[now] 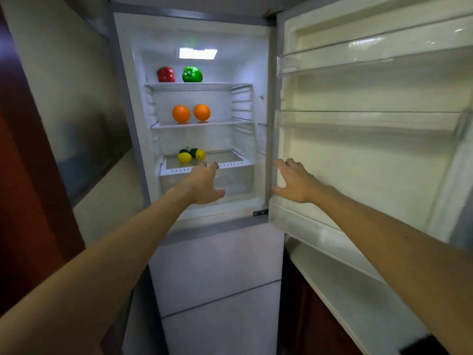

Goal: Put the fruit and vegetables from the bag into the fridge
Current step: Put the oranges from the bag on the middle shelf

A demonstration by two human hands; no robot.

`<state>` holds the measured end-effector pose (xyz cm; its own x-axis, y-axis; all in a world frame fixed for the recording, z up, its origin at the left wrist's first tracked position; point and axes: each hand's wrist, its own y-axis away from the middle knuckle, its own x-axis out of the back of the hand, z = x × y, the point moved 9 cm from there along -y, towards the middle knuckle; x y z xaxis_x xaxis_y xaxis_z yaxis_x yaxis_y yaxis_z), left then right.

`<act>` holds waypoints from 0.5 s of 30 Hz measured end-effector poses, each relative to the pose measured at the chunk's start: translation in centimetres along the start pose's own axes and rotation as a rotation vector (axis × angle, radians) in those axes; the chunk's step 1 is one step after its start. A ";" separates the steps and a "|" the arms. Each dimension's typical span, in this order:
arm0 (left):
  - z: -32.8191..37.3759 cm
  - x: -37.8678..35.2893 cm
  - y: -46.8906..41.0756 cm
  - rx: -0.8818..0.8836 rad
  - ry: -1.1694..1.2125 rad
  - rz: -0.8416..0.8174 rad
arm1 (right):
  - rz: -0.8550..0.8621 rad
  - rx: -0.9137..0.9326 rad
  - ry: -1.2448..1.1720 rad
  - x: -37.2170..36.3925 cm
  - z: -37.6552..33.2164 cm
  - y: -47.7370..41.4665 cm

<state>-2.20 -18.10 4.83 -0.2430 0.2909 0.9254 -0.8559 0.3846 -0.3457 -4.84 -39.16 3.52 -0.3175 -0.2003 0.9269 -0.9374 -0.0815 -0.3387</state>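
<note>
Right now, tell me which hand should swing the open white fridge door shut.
Right, probably. The right hand is spread open at the inner face of the white fridge door, near its hinge edge. The left hand reaches into the compartment by the two yellow lemons and would have to cross over.

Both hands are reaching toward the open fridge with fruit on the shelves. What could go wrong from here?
The left hand reaches right by the lemons near the front of the lowest shelf; a bump could roll them off. The right hand is by the hinge side of the open door; if the door swings shut, it might get pinched. The oranges sit loose on the middle shelf and could roll if jolted.
</note>
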 end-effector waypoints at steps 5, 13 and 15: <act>3.7 -1.4 -0.1 -0.062 0.042 -0.031 | 0.010 -0.083 0.054 1.7 3.2 3.0; 10.9 -2.9 -0.3 -0.154 0.116 -0.073 | 0.032 -0.177 0.125 5.1 8.4 7.9; 12.5 -3.2 -0.3 -0.174 0.121 -0.081 | 0.036 -0.198 0.126 6.0 9.4 9.2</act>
<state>-6.83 -30.11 3.89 -0.1110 0.3521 0.9294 -0.7765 0.5529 -0.3022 -14.06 -50.30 4.40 -0.3553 -0.0752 0.9317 -0.9309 0.1187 -0.3455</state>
